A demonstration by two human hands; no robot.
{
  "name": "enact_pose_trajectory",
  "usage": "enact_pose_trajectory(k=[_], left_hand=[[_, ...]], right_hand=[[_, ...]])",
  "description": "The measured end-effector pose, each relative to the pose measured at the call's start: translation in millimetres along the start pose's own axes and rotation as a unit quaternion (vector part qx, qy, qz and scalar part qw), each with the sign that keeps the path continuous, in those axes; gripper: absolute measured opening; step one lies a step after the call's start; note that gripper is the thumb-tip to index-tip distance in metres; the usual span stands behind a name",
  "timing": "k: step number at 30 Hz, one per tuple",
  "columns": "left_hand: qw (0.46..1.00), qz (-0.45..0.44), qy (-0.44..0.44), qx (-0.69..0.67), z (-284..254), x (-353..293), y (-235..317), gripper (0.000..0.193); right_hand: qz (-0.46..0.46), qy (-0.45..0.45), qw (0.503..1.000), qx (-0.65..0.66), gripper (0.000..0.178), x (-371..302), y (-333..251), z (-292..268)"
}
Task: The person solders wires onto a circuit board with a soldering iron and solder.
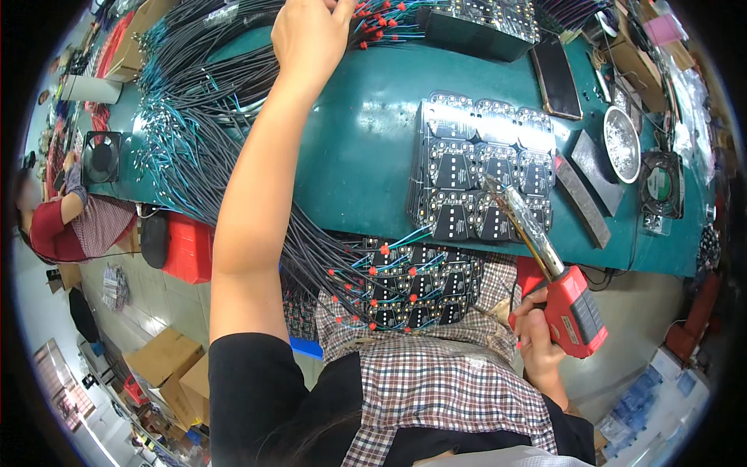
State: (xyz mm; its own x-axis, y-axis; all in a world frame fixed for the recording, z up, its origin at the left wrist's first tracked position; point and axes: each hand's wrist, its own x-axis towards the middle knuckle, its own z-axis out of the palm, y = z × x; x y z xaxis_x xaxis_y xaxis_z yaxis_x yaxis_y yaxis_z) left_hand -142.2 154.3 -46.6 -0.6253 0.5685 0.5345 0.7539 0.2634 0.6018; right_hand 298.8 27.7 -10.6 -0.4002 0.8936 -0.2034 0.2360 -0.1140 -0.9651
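My left hand (pixel 311 35) reaches far across the green bench, fingers closed among black cables with red and teal wire ends (pixel 373 23); whether it grips one is not clear. My right hand (pixel 537 335) holds a red soldering gun (pixel 564 300) near my lap, its metal tip (pixel 498 188) pointing at a stack of black circuit boards (pixel 482 171) on the bench. Several boards with wires attached (pixel 412 284) lie on my checked apron.
A big bundle of black cables (pixel 194 124) covers the bench's left half. A phone (pixel 556 78), a metal bowl (pixel 622 144), dark bars (pixel 580 202) and a small fan (pixel 661 187) sit at right. Another person (pixel 70 218) sits at far left beside a red stool (pixel 187 249).
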Motion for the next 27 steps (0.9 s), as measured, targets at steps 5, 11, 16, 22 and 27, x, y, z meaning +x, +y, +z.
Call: enact_pose_trajectory(k=[5,11,16,22,27], left_hand=[[0.998,-0.029,-0.047,0.013,13.0,12.1,-12.3,0.026],[0.925,-0.065,-0.206,-0.311,-48.8,-41.4,39.1,0.019],[0.925,-0.092,-0.292,-0.224,-89.6,-119.5,66.2,0.011],[0.939,-0.119,-0.265,-0.187,-92.2,-157.1,72.0,0.018],[0.946,-0.089,-0.252,-0.182,-86.7,-165.4,74.7,0.015]], right_hand=[[0.009,0.003,1.000,0.008,0.028,7.9,-10.6,7.6],[-0.001,0.037,0.999,-0.016,0.027,9.0,-8.5,4.7],[0.024,-0.037,0.998,-0.054,0.024,13.5,-13.7,3.0],[-0.014,-0.087,0.987,-0.134,0.016,17.2,-12.7,5.7],[-0.095,-0.098,0.969,-0.205,0.021,21.0,-9.0,8.6]])
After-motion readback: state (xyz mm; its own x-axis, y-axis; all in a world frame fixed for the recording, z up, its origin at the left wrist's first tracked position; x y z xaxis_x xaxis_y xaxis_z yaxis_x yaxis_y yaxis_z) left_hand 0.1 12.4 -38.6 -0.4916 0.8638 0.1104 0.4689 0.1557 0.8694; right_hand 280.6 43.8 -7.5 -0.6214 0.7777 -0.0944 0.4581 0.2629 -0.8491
